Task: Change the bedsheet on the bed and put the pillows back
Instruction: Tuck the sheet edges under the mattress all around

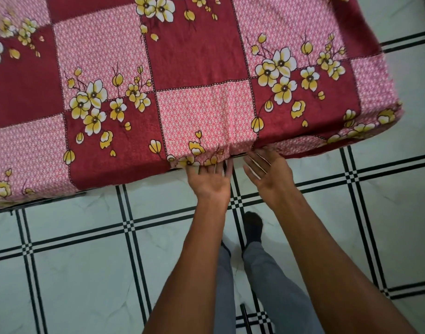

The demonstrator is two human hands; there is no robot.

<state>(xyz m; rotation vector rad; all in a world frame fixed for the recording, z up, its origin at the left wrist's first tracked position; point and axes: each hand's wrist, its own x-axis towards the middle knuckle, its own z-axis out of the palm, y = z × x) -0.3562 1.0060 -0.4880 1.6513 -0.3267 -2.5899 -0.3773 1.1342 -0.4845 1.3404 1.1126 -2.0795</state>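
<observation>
Fingers straight and spread, we press our left hand and right hand against the bedsheet hem at six o'clock of the bed, tiled floor below.

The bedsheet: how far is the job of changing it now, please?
Done: the bedsheet lies spread over the bed top. In hand: both hands, left and right, fingers straight, tuck its edge under at the near side. Left: no pillows are in view, so putting them back appears to remain.
</observation>
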